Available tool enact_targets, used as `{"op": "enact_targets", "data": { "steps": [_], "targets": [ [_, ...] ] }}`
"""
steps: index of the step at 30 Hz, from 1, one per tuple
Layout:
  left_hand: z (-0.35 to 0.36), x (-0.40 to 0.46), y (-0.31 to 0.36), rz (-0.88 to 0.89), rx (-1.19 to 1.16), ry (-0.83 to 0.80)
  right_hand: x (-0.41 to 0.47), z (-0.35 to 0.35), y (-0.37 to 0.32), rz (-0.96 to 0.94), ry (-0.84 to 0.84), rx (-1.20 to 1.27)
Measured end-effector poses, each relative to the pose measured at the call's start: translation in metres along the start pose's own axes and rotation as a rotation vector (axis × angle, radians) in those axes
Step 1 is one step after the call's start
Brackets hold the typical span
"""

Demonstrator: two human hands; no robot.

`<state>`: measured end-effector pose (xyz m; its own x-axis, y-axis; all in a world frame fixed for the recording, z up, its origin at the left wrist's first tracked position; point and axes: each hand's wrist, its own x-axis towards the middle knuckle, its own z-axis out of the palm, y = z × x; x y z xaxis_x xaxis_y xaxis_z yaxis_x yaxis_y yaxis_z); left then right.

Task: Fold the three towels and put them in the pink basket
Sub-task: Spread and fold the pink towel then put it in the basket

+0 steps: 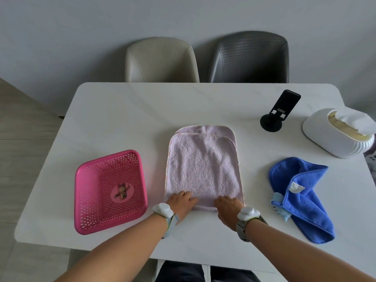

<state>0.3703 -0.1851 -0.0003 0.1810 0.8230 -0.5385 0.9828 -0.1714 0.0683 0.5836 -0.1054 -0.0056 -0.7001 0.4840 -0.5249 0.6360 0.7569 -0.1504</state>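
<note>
A pale pink towel (pixel 203 165) lies folded once on the white table (pixel 126 110), its upper layer a little short of the far edge. My left hand (pixel 181 202) and my right hand (pixel 228 208) rest flat on its near edge, fingers spread, palms down. The pink basket (pixel 91 220) sits to the left of the towel with nothing but a round sticker on its floor. A blue towel (pixel 301 192) lies crumpled at the right, with a light blue cloth (pixel 279 206) partly hidden under it.
A black phone stand (pixel 278 112) stands at the back right. Beside it is a white tissue box (pixel 337 133) near the right edge. Two chairs, one beige (pixel 160 60) and one dark grey (pixel 250 58), stand behind the table.
</note>
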Motion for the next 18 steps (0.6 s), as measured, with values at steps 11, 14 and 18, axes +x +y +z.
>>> {"op": "enact_targets", "data": {
  "steps": [11, 14, 18],
  "targets": [
    [-0.026, -0.004, -0.013, 0.025, -0.184, -0.166, -0.007, -0.017, 0.016, 0.008, -0.019, 0.132],
    [-0.043, -0.002, -0.027, 0.006, -0.226, -0.136, -0.004, -0.023, 0.024, 0.044, 0.065, 0.169],
    [-0.054, 0.005, -0.042, -0.012, -0.268, -0.069, 0.003, -0.027, 0.039, 0.031, 0.14, 0.18]
  ]
}}
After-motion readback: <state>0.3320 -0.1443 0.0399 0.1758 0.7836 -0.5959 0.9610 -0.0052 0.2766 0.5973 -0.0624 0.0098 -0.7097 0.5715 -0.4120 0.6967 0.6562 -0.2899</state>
